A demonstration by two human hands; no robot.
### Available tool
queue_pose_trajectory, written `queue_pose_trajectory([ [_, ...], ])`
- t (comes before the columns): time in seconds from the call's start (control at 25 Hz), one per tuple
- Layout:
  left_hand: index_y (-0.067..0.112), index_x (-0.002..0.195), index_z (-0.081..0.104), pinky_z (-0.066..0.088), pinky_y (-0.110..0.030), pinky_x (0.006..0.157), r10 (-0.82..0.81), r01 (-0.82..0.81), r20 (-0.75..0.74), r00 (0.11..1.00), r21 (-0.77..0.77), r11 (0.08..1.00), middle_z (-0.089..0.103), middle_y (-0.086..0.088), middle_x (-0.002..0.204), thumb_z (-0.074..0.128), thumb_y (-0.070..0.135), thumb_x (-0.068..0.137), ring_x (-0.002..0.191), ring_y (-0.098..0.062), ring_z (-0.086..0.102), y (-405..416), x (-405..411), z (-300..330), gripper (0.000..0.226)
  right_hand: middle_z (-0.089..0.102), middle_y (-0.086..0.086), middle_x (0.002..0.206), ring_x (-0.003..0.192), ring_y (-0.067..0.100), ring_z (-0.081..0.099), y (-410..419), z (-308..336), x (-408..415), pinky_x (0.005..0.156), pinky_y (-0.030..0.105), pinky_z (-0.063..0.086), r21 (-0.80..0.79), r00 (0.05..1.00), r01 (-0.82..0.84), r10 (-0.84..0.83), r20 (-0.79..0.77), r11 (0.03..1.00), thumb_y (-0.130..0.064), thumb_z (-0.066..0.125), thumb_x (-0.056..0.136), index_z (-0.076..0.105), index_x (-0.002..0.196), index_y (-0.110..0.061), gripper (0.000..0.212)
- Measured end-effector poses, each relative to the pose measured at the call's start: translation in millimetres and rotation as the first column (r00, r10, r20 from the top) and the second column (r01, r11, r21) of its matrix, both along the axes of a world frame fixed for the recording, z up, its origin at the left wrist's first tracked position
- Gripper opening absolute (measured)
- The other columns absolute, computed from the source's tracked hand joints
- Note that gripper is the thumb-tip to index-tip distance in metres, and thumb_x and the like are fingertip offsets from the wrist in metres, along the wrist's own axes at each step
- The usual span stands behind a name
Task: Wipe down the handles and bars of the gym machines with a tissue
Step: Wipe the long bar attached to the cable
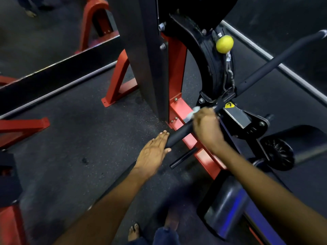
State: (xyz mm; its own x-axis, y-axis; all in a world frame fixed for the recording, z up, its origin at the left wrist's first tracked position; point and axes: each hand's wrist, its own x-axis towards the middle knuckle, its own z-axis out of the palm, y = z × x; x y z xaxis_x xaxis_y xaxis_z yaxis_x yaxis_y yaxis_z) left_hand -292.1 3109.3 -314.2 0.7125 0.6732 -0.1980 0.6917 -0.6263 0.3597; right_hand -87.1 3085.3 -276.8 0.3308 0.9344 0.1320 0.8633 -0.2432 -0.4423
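Nearest to the camera the two bare forearms reach forward and down; below them a foot in a sandal (134,231) stands on the dark speckled floor (92,138). The left hand (152,152) lies flat, fingers straight and together, with the fingertips against the near end of the black bar (178,133); it grasps nothing. Further along this same bar the right hand (206,127) is curled around it (the wrist bent, the back of the hand turned to the camera) and it presses a white tissue (192,114) on the bar; the tissue shows just beyond the knuckles, crumpled. Below the grip a red frame beam (203,152) runs over the floor, and a short black peg (183,157) stands out from it. To the right of the grip is a black padded seat (224,207). Beyond the grip the bar passes through a black bracket with a yellow warning label (229,105) and goes on up to the right; above it hangs a yellow ball (224,44) on a cable, beside the black upright column (150,55).
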Motion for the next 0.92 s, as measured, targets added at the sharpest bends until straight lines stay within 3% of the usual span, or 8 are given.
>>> queue_pose_trajectory([
  [0.12,0.011,0.153,0.009,0.008,-0.022,0.117,-0.007,0.007,-0.01,1.0,-0.007,1.0,0.01,-0.003,0.162,0.03,0.034,0.104,0.148,-0.012,0.011,0.3,-0.1,2.2,0.058,0.059,0.014,0.088,0.086,0.03,0.057,-13.2,-23.1,-12.7,0.078,0.039,0.048,-0.121,0.898,-0.433,0.439,0.027,0.893,-0.024,0.043,0.092,0.066,0.081,0.0,0.035],
  [0.24,0.01,0.153,0.012,0.01,-0.023,0.116,0.013,-0.012,0.017,1.0,-0.014,1.0,0.014,-0.004,0.161,0.033,0.032,0.104,0.147,-0.014,0.014,-1.6,0.8,3.9,0.058,0.058,0.024,0.097,0.094,0.038,0.055,0.5,-3.1,58.0,0.083,0.044,0.045,-0.087,0.998,0.063,-0.062,0.019,0.994,-0.003,0.047,0.088,0.064,0.091,0.003,0.019],
  [0.32,0.01,0.153,0.012,0.01,-0.023,0.116,0.02,-0.02,0.023,1.0,-0.006,1.0,0.015,-0.004,0.161,0.033,0.032,0.104,0.147,-0.014,0.015,-2.3,1.1,3.0,0.058,0.055,0.024,0.107,0.105,0.035,0.052,-9.0,14.6,56.9,0.089,0.037,0.037,-0.087,0.937,0.315,-0.324,-0.133,0.945,0.003,0.047,0.089,0.06,0.106,0.006,0.022],
  [0.44,0.011,0.153,0.012,0.01,-0.024,0.116,0.031,-0.031,0.007,0.999,-0.017,0.999,0.013,-0.003,0.161,0.033,0.033,0.104,0.148,-0.014,0.014,-2.2,1.7,1.8,0.058,0.055,0.019,0.105,0.102,0.03,0.052,-30.8,6.8,-23.9,0.093,0.043,0.039,-0.081,0.952,-0.217,0.193,-0.238,0.973,-0.003,0.041,0.093,0.057,0.109,0.006,0.024],
  [0.52,0.01,0.153,0.013,0.012,-0.025,0.117,0.029,-0.028,0.005,1.0,-0.034,0.999,0.014,-0.004,0.161,0.034,0.032,0.104,0.148,-0.015,0.014,-2.8,1.8,0.9,0.058,0.054,0.009,0.096,0.09,0.022,0.053,-31.8,-10.1,-22.5,0.081,0.041,0.043,-0.041,0.891,-0.451,0.447,-0.079,0.892,-0.018,0.045,0.095,0.061,0.099,-0.021,0.017],
  [0.6,0.01,0.153,0.017,0.015,-0.028,0.118,0.044,-0.043,0.025,0.999,-0.037,0.998,0.018,-0.005,0.16,0.037,0.03,0.103,0.147,-0.017,0.019,-4.0,2.4,-0.2,0.057,0.048,0.001,0.075,0.068,0.017,0.047,-12.4,-20.0,27.4,0.064,0.035,0.038,-0.018,0.981,-0.163,0.161,-0.105,0.986,-0.024,0.053,0.088,0.053,0.075,-0.026,0.014],
  [0.72,0.009,0.152,0.018,0.018,-0.032,0.119,0.08,-0.079,0.036,0.996,-0.028,0.996,0.022,-0.007,0.159,0.04,0.029,0.103,0.146,-0.019,0.022,-4.1,4.2,-2.6,0.057,0.051,0.01,0.074,0.068,0.018,0.045,0.9,-6.2,63.3,0.061,0.036,0.038,-0.015,0.952,0.244,-0.242,-0.187,0.97,-0.019,0.055,0.077,0.055,0.074,-0.028,0.008],
  [0.92,0.01,0.153,0.016,0.015,-0.032,0.119,0.104,-0.104,-0.01,0.995,-0.017,0.994,0.018,-0.006,0.16,0.04,0.028,0.103,0.147,-0.018,0.017,-12.6,11.5,18.5,0.058,0.057,0.018,0.103,0.098,0.027,0.049,-21.4,7.0,3.9,0.081,0.021,0.038,-0.087,0.982,-0.023,0.006,-0.189,0.996,0.0,0.045,0.089,0.062,0.106,0.006,0.024],
])
